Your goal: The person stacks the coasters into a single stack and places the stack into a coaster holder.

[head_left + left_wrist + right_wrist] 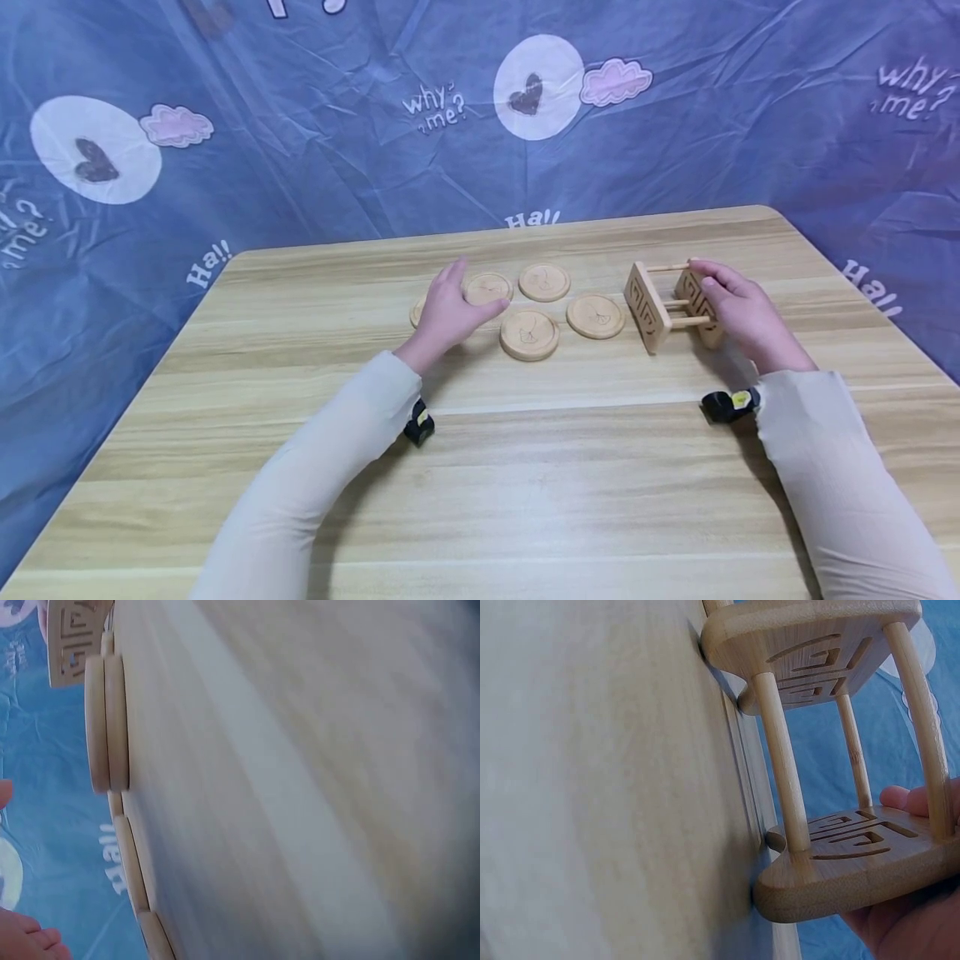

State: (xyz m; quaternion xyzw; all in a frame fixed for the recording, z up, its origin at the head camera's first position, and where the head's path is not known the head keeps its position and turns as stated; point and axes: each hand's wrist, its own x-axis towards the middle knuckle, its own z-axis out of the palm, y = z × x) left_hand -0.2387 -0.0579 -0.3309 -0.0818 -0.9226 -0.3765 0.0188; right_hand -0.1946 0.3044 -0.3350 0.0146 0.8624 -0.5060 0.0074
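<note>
My right hand (742,315) grips the right side panel of a wooden coaster holder (649,310), thumb on the inner side. The holder stands on the table, its two carved panels joined by round rods; the right wrist view shows those rods (781,761) up close. Over the coasters, my left hand (448,315) is spread, thumb and fingers apart, holding nothing. Two stacked round wooden coasters (528,335) lie just right of its thumb. Single coasters lie around: one near the holder (596,317), one farther back (544,282), one behind the thumb (488,287), and one mostly hidden by the hand (417,312).
Everything rests on a light wood-grain table (517,475). Behind its far edge hangs a blue printed cloth (360,158). Small black wrist cameras sit below the left cuff (419,422) and right cuff (729,406).
</note>
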